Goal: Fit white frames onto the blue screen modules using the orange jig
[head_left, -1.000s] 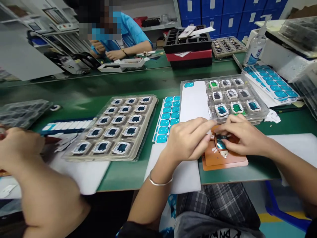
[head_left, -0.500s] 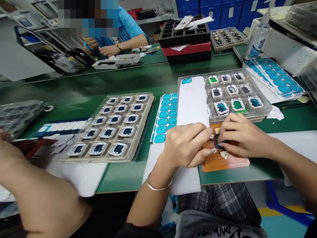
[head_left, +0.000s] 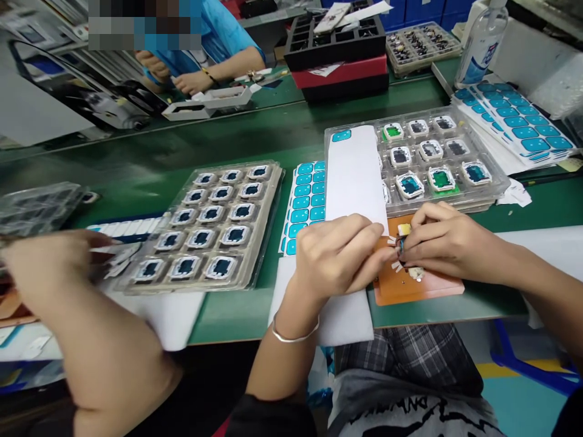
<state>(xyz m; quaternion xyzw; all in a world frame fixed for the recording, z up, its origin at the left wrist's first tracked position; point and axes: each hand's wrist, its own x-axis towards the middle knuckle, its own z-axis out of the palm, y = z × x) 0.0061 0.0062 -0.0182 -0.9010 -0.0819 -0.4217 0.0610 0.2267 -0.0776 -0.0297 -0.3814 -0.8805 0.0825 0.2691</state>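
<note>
— Pinching a small dark part (head_left: 401, 244) between the fingertips of both hands, that is how we stand. Our left hand (head_left: 337, 255) comes in from the left with thumb and forefinger closed narrow on the part's near edge, and our right hand (head_left: 439, 243) closes on it from the other side.

— Where does the part sit?

— Just above the orange fixture plate (head_left: 416, 285), which lies on the green table (head_left: 273, 139) at its near edge. We cannot tell whether the part touches the plate or is lifted a little off it; our fingers hide its underside. Small white tabs lie on the plate beside it.

— And around us?

— Right behind our hands lies a clear tray (head_left: 494, 176) with framed parts in its pockets, some with green or teal faces. A white backing strip (head_left: 355, 176) lies over that tray's left end, its near end touching our left knuckles. Left of the strip is a sheet of blue stickers (head_left: 306, 200), and further left a second clear tray (head_left: 268, 206) filled with dark parts.

— Anyone else?

— A co-worker's hand (head_left: 50, 261) at our far left, near that second tray, blurred. Another person in a blue sleeve (head_left: 223, 42) works across the table.
</note>
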